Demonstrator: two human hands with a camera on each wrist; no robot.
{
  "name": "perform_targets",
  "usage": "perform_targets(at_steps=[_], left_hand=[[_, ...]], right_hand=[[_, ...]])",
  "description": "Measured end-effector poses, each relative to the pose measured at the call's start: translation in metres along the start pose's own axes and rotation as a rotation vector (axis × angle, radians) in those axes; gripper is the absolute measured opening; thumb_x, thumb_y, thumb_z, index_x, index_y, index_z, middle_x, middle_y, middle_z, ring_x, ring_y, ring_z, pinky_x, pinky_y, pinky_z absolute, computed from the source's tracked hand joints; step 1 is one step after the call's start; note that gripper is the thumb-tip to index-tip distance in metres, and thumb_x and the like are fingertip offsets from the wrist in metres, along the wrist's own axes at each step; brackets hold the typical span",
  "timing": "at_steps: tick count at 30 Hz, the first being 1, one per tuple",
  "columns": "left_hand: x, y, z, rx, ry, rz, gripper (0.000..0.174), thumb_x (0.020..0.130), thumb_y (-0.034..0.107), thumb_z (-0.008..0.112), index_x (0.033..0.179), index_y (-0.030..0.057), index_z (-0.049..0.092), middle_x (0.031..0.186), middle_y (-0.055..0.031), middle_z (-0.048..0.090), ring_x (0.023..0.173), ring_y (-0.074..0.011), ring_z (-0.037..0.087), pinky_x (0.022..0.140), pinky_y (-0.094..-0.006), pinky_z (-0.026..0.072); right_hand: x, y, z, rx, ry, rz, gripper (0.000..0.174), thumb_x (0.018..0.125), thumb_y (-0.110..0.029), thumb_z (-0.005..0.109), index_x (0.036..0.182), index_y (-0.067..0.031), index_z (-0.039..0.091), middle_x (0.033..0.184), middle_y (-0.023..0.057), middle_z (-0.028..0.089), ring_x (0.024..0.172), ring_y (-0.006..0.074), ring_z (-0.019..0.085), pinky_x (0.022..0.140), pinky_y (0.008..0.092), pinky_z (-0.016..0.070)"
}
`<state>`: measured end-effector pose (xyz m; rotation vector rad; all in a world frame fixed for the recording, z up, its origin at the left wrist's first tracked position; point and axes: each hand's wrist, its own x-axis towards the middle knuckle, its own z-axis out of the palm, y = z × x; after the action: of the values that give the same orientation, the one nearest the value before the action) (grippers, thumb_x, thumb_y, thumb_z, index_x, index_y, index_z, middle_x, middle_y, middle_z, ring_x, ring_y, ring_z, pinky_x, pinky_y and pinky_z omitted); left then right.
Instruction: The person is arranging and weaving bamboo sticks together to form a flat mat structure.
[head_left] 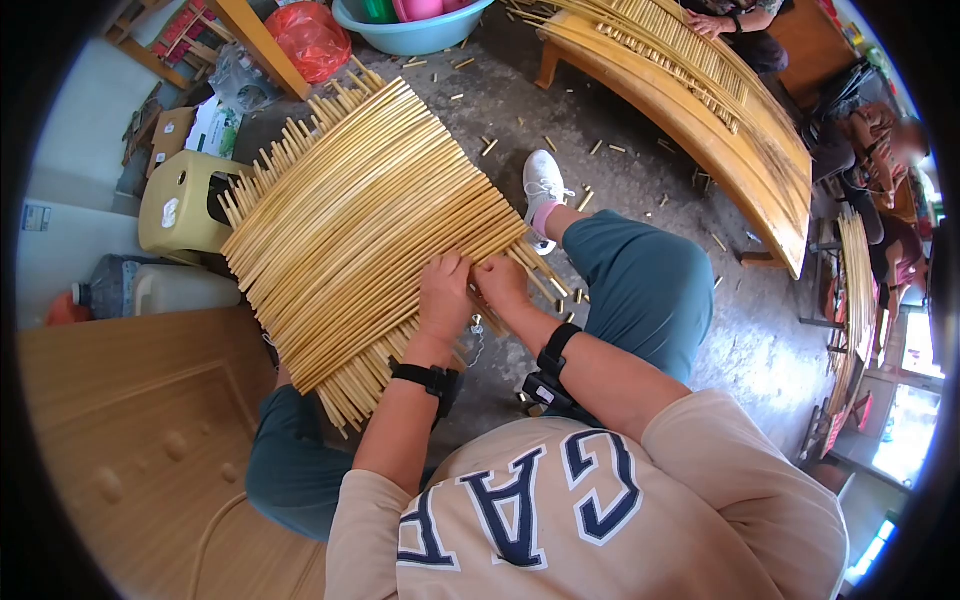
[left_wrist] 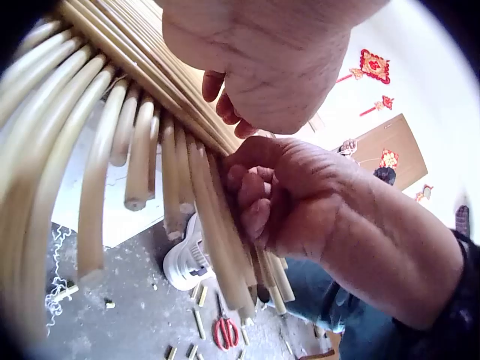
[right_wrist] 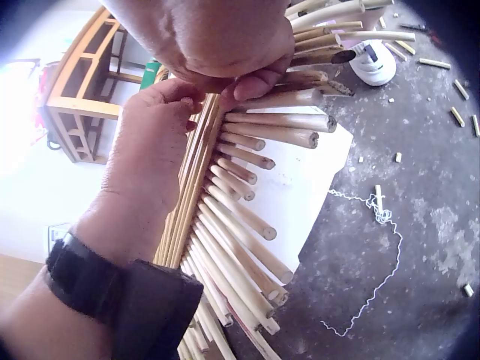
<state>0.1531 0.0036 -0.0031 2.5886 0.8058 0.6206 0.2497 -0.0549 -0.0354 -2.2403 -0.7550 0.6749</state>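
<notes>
The grey floor (head_left: pixel 750 320) gives its widest open room to the right of the work, though small debris litters it. A long wooden table (head_left: pixel 775 180) bounds that stretch at far right, its curved look perhaps from the lens. At near left a wooden panel (head_left: pixel 150 420) stands close to the work, leaving little room there.

The stick mat (head_left: pixel 370 230) lies slantwise in front of the person, between the knees. Stick ends jut unevenly past its far left and near sides; a flat white surface (right_wrist: pixel 322 165) shows below the near ends. A blue tub (head_left: pixel 410 35) sits beyond the far edge, and a yellow stool (head_left: pixel 170 205) is just beside the left side.

Both hands meet at the mat's near right edge, almost touching: the left hand (head_left: pixel 445 295) and right hand (head_left: pixel 502 285) pinch that edge with curled fingers.

A white shoe (head_left: pixel 543 178) stands off the right edge. Smaller still are red-handled scissors (left_wrist: pixel 226 334) and scattered stick offcuts (head_left: pixel 490 147) on the floor.
</notes>
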Motion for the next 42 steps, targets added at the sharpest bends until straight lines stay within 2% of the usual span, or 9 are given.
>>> perform_targets(at_steps=[3,14,17,26,28,32,34,36,42], left_hand=[[-0.004,0.002,0.001,-0.013,-0.012,0.023,0.035,0.067,0.004,0.055,0.101,-0.0008,0.054,0.093,-0.0112,0.05,0.089,-0.0287,0.047,0.078,-0.0364,0.0376],[0.004,-0.003,0.007,0.073,0.011,-0.025,0.033,0.068,0.003,0.052,0.101,-0.0005,0.055,0.091,-0.0113,0.05,0.087,-0.0284,0.047,0.077,-0.0368,0.0381],[-0.005,0.001,0.007,-0.035,0.075,-0.021,0.032,0.069,0.002,0.051,0.1,0.0,0.054,0.092,-0.011,0.05,0.086,-0.0286,0.047,0.077,-0.037,0.0377],[-0.003,0.011,0.003,0.076,-0.009,-0.041,0.034,0.065,0.006,0.057,0.099,0.0036,0.054,0.092,-0.0088,0.05,0.088,-0.0268,0.046,0.077,-0.0359,0.0354],[0.0,0.017,-0.004,0.086,-0.143,-0.13,0.034,0.072,0.002,0.051,0.105,0.002,0.054,0.102,-0.0102,0.051,0.096,-0.0281,0.046,0.081,-0.0371,0.0352],[-0.004,0.009,0.005,0.098,-0.005,-0.065,0.035,0.066,0.004,0.056,0.1,0.0036,0.055,0.094,-0.0085,0.05,0.089,-0.0269,0.047,0.078,-0.0364,0.0358],[-0.007,0.001,0.005,-0.03,0.122,-0.032,0.032,0.065,0.004,0.056,0.097,0.0031,0.057,0.093,-0.0082,0.051,0.087,-0.0276,0.047,0.077,-0.0378,0.0372],[-0.016,-0.003,0.002,-0.009,0.112,-0.026,0.031,0.065,0.003,0.056,0.096,0.0032,0.057,0.092,-0.0081,0.051,0.086,-0.0278,0.047,0.077,-0.0383,0.0377],[-0.021,0.007,0.0,0.038,0.004,-0.056,0.032,0.066,0.002,0.053,0.097,0.0039,0.059,0.092,-0.0077,0.052,0.087,-0.0286,0.048,0.077,-0.0381,0.0378]], right_hand=[[-0.001,-0.005,-0.005,0.058,-0.064,0.057,0.018,0.071,-0.018,0.058,0.059,-0.0053,0.06,0.05,0.0079,0.058,0.045,0.0193,0.058,0.049,0.0311,0.0477],[0.001,0.0,0.0,0.065,-0.05,0.078,0.018,0.07,-0.019,0.06,0.059,-0.005,0.059,0.051,0.0075,0.058,0.044,0.0188,0.058,0.049,0.0311,0.0474],[0.001,0.003,0.003,0.061,-0.032,0.087,0.018,0.07,-0.02,0.06,0.059,-0.0055,0.059,0.051,0.0077,0.058,0.045,0.019,0.058,0.049,0.0314,0.0474],[0.002,0.001,0.002,-0.028,0.027,0.012,0.019,0.068,-0.024,0.061,0.06,-0.0067,0.062,0.052,0.0092,0.059,0.048,0.0225,0.059,0.051,0.0326,0.0479],[0.002,0.0,0.003,-0.048,0.04,0.001,0.019,0.068,-0.024,0.061,0.06,-0.0068,0.062,0.052,0.0096,0.059,0.049,0.0229,0.059,0.052,0.0327,0.048],[0.001,-0.002,-0.002,0.051,-0.043,0.072,0.016,0.07,-0.018,0.06,0.061,-0.0046,0.06,0.052,0.0084,0.059,0.044,0.0194,0.058,0.047,0.0307,0.0476],[-0.001,-0.007,-0.007,0.14,-0.106,0.125,0.016,0.07,-0.016,0.06,0.061,-0.0037,0.059,0.052,0.0078,0.059,0.042,0.0177,0.058,0.044,0.0296,0.047],[-0.004,-0.011,-0.01,0.253,-0.143,0.198,0.015,0.071,-0.014,0.059,0.061,-0.0027,0.058,0.051,0.0069,0.058,0.04,0.0145,0.056,0.039,0.0268,0.0451],[-0.005,-0.017,-0.016,0.293,-0.175,0.218,0.017,0.071,-0.015,0.06,0.061,-0.0026,0.057,0.051,0.0068,0.057,0.039,0.0131,0.055,0.039,0.0253,0.0441]])
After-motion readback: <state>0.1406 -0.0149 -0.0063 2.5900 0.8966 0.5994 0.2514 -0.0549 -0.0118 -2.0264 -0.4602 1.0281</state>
